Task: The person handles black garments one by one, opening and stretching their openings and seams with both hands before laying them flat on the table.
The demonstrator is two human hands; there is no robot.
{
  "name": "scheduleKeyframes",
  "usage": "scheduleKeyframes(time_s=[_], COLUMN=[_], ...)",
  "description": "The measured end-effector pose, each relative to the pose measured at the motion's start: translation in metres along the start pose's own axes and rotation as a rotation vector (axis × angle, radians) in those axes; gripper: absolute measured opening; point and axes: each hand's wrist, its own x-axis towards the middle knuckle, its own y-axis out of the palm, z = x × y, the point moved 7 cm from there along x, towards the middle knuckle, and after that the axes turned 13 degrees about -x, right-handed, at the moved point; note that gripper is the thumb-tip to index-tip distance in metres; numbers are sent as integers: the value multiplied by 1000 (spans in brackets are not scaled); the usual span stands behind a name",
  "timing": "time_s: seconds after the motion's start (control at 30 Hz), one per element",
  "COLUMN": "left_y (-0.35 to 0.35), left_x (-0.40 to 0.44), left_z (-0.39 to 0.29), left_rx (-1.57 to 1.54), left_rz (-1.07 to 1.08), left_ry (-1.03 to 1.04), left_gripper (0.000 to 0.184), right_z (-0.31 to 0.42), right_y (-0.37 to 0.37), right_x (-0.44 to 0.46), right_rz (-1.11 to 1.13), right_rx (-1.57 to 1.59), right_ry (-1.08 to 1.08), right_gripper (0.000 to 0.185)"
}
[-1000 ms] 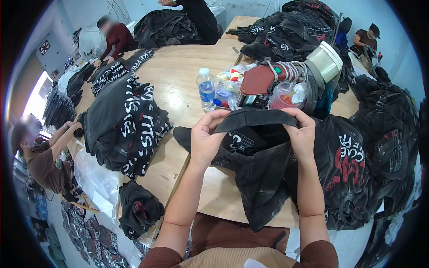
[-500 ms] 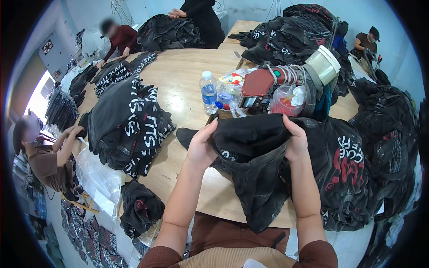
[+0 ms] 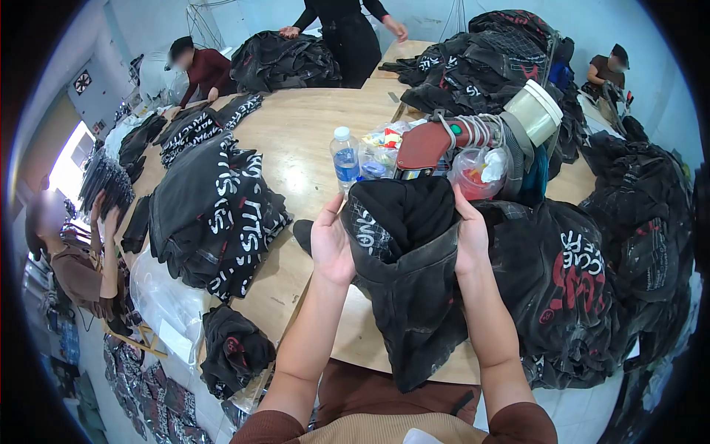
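Note:
A faded black hoodie hangs between my two hands over the front of the table, its hood opening facing up and a pointed end drooping toward me. My left hand is closed on the left side of the opening, thumb up along the edge. On the opposite side my right hand grips the other edge in the same way. White lettering shows on the cloth near my left hand. The fingers behind the cloth are partly hidden.
A water bottle, a red-brown cloth-cutting machine and a white bucket stand beyond my hands. Folded black garments are stacked left; a heap of hoodies lies right. Several people work around the table.
My hands have come closer together and the opening has shifted left, showing more lettering. At left a person's hands have risen to a garment stack; the person at the back has spread their arms.

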Motion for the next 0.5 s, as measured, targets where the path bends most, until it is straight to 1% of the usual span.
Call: scheduleKeyframes(time_s=[0.1, 0.17, 0.27, 0.3, 0.33, 0.43, 0.5], left_y=[-4, -4, -6, -7, -7, -23, -14], left_x=[1, 4, 13, 17, 20, 20, 14], left_z=[1, 9, 23, 27, 32, 32, 43], left_rx=[-7, -36, -44, -56, -68, -64, -109], left_rz=[-12, -54, -76, -44, -12, -65, 22], left_ry=[-16, -19, -31, -43, -56, 29, -26], left_gripper=[55, 54, 52, 51, 51, 52, 54], right_z=[4, 9, 16, 18, 20, 23, 20], right_y=[9, 10, 1, -10, -11, -12, -13], right_x=[-6, -10, -14, -13, -15, -23, -26], right_rz=[37, 84, 89, 41, 59, 117, 98], right_rx=[27, 52, 69, 79, 92, 142, 107], right_ry=[-21, -33, -53, -74, -83, -99, -82], right_gripper=[45, 47, 49, 49, 49, 49, 49])
